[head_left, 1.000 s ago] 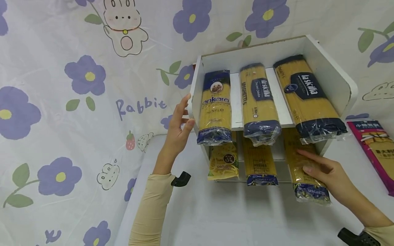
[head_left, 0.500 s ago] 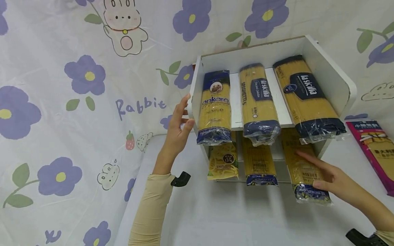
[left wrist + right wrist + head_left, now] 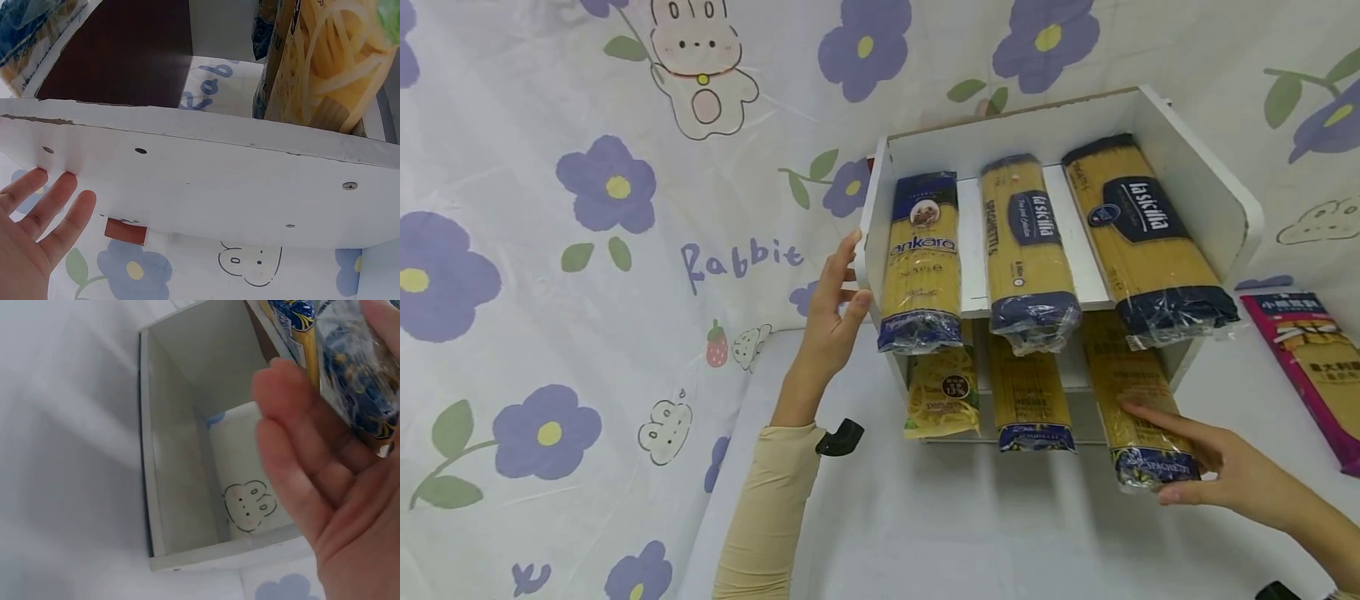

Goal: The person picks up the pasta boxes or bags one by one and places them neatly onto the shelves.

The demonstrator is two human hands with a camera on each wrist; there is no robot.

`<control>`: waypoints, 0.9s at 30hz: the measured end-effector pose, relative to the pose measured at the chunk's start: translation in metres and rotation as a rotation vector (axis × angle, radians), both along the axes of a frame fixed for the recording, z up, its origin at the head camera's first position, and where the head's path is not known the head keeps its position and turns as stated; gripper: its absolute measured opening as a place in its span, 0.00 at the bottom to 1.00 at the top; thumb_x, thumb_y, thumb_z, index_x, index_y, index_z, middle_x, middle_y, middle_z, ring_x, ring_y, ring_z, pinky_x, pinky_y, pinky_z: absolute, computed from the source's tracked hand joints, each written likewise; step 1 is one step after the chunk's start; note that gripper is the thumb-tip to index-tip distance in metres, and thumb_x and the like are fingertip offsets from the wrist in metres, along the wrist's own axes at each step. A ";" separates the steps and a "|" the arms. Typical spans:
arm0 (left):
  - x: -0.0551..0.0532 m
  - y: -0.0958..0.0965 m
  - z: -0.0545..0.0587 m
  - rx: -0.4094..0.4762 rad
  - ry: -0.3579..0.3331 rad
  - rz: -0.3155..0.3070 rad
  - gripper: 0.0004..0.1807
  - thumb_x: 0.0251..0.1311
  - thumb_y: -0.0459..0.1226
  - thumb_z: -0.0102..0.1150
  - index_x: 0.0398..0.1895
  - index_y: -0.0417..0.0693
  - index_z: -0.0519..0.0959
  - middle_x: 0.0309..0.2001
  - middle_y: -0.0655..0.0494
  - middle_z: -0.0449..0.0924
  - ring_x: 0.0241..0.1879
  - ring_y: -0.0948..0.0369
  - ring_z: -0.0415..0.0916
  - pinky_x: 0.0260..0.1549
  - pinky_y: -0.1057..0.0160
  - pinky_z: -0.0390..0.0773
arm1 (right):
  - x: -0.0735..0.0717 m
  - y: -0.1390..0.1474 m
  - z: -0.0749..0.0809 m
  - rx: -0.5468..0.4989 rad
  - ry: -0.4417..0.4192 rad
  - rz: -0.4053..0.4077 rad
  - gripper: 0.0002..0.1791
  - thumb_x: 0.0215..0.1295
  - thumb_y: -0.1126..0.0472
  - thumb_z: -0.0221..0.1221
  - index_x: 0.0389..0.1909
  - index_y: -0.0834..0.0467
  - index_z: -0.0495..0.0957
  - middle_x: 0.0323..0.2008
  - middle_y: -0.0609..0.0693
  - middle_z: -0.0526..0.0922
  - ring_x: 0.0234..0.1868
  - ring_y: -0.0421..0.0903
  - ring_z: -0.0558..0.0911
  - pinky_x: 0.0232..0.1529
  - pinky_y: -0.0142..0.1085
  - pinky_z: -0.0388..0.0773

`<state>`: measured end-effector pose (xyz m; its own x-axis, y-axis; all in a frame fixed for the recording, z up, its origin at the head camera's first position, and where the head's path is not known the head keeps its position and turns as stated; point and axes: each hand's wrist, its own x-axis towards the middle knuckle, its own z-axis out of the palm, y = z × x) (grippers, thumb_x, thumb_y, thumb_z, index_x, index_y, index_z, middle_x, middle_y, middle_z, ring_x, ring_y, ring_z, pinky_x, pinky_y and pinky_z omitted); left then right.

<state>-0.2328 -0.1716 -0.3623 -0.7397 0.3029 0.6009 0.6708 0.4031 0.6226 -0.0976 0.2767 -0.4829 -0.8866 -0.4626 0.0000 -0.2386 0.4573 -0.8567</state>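
Observation:
My left hand [image 3: 829,333] touches the left side panel of a white shelf unit [image 3: 1197,167] with its fingertips. In the left wrist view its fingers [image 3: 56,197] lie fairly straight against the white panel. My right hand [image 3: 1236,471] is at the front end of a spaghetti pack [image 3: 1126,371] on the lower level, at the right. Its index finger rests on the pack's top face, and the thumb is beside the lower front corner. In the right wrist view the pack's blue end [image 3: 356,375] shows between thumb and loosely bent fingers [image 3: 284,462].
An Ankara pasta pack [image 3: 925,258] and two La Sicilia packs, one middle [image 3: 1033,258] and one right [image 3: 1150,242], lie on the upper level. Below are a yellow noodle bag [image 3: 940,400] and another spaghetti pack [image 3: 1030,392]. A magenta-edged pack [image 3: 1303,358] lies right of the unit.
My right hand has slid down along the spaghetti pack to its front end, its thumb moving off the top face. The pack's end sits slightly farther in. My left hand has stayed still.

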 end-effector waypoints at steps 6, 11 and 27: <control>0.001 0.000 0.000 0.004 0.000 0.003 0.45 0.64 0.71 0.37 0.78 0.59 0.51 0.63 0.48 0.67 0.52 0.54 0.72 0.48 0.55 0.77 | 0.005 -0.001 -0.003 -0.062 -0.025 -0.047 0.41 0.65 0.71 0.60 0.76 0.47 0.58 0.52 0.20 0.68 0.40 0.35 0.79 0.34 0.33 0.82; 0.001 0.000 0.000 0.001 0.003 0.002 0.45 0.64 0.71 0.36 0.78 0.58 0.51 0.62 0.48 0.67 0.52 0.55 0.72 0.48 0.55 0.78 | 0.004 -0.003 -0.002 -0.063 0.034 -0.047 0.40 0.64 0.72 0.60 0.75 0.51 0.60 0.57 0.18 0.66 0.43 0.32 0.78 0.36 0.31 0.81; 0.001 0.000 -0.001 0.001 0.009 0.002 0.45 0.65 0.70 0.36 0.78 0.59 0.50 0.65 0.49 0.66 0.52 0.55 0.70 0.49 0.55 0.77 | -0.010 0.007 0.017 0.005 -0.120 0.084 0.40 0.73 0.65 0.54 0.78 0.37 0.49 0.52 0.21 0.71 0.34 0.41 0.83 0.35 0.32 0.82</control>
